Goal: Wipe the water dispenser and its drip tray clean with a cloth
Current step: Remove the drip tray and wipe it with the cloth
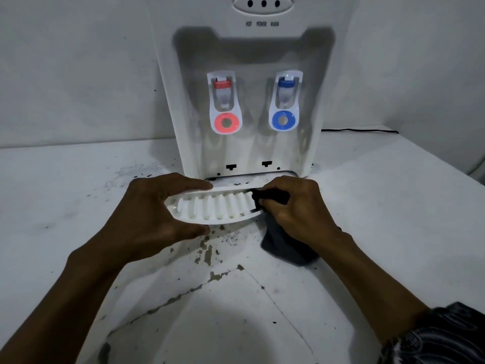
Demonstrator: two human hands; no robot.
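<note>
The drip tray is out of its place and is held just in front of the base of the water dispenser, a little above the white counter. The left hand grips the left end of the tray, with the fingers over the far edge and the thumb under the near edge. The right hand has its fingers curled round a dark cloth and presses it on the right end of the ribbed grille; the rest of the cloth hangs down to the counter.

The task seems to be in the middle: the tray is being wiped now, and its ribs look white. Whether the body of the dispenser is already wiped, one cannot tell. Dark specks lie around the base. The tray is not yet put back.

By count there are one dispenser, one tray, one cloth, two taps, a red tap and a blue tap, and three indicator lamps.
</note>
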